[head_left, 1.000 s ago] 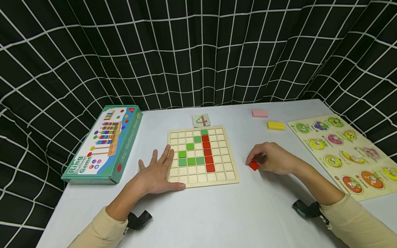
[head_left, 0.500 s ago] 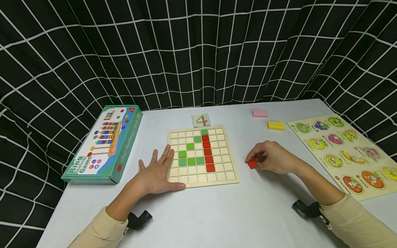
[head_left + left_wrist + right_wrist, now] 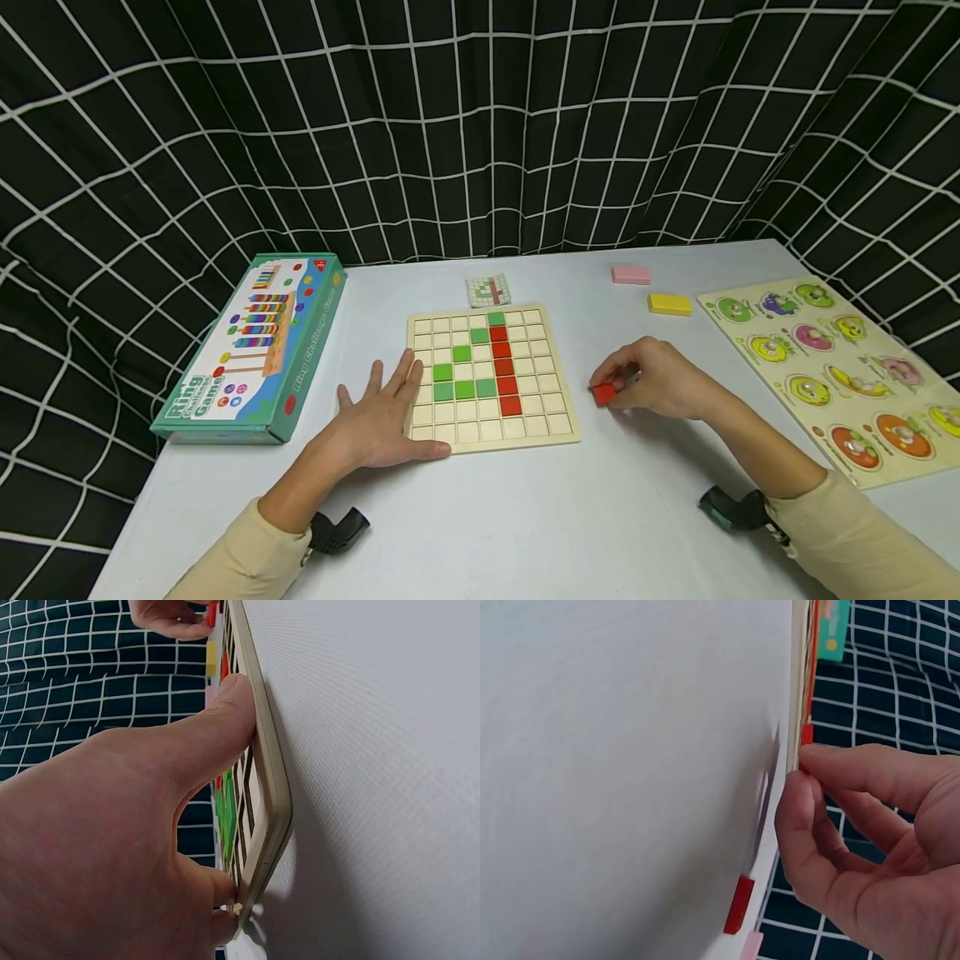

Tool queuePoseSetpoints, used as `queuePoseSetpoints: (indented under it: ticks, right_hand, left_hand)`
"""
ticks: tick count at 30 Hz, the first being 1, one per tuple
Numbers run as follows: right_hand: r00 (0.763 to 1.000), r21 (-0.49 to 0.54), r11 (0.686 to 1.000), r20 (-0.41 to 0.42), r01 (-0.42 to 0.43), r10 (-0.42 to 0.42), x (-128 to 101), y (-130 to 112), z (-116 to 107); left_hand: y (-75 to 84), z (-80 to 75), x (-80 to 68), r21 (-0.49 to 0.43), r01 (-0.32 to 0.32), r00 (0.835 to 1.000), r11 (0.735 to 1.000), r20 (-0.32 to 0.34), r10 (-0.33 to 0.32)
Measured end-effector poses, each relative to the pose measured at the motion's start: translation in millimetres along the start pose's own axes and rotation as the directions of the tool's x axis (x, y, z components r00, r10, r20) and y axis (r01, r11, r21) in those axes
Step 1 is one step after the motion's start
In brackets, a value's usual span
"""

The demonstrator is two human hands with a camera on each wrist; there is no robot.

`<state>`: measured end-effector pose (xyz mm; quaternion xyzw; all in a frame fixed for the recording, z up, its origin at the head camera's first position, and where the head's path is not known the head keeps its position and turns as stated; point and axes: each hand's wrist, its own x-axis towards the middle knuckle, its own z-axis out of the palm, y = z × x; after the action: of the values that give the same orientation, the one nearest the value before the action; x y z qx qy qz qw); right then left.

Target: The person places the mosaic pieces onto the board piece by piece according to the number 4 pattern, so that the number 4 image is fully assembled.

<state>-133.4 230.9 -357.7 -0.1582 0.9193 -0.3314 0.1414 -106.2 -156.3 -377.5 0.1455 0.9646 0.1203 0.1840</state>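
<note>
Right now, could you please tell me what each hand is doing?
Left hand: open, lying flat with fingers on the wooden grid board.
Right hand: closed, pinching a red square tile beside the board.

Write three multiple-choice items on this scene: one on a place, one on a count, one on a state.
1. Where does the left hand rest?
A. on the green box
B. at the grid board's left edge
C. on the fruit puzzle

2. How many red tiles sit in the grid board?
A. two
B. five
C. nine

3. What is the right hand doing?
A. pinching a red tile
B. lying flat and holding nothing
C. gripping the yellow block

Answers: 1 B, fingers lie flat over the left edge. 2 B, one column of five red squares. 3 A, fingertips close on the tile right of the board.
</note>
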Motion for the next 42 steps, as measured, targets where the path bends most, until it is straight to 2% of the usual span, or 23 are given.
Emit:
queuePoseSetpoints:
  ticks: [9, 22, 35, 42]
  right_hand:
    - [1.0, 0.001, 1.0, -0.005, 0.009, -0.009, 4.5, -12.7, 6.3]
    - [0.998, 0.021, 0.998, 0.007, 0.067, -0.067, 9.9, -35.4, 16.9]
    - [0.996, 0.067, 0.995, 0.036, 0.076, -0.079, 17.8, -52.9, 33.8]
    - [0.995, 0.109, 0.993, 0.078, 0.049, -0.058, 22.2, -61.5, 42.9]
  left_hand:
    - [-1.2, 0.6, 0.4, -0.002, 0.0, 1.0, 1.0, 0.001, 0.0]
    - [0.1, 1.3, 2.3, 0.0, 0.008, 1.0, 1.0, 0.002, -0.008]
    - [-0.1, 1.8, 2.5, 0.002, 0.008, 1.0, 1.0, -0.001, -0.008]
    - [-0.6, 1.2, 2.1, 0.0, 0.009, 1.0, 1.0, -0.004, -0.009]
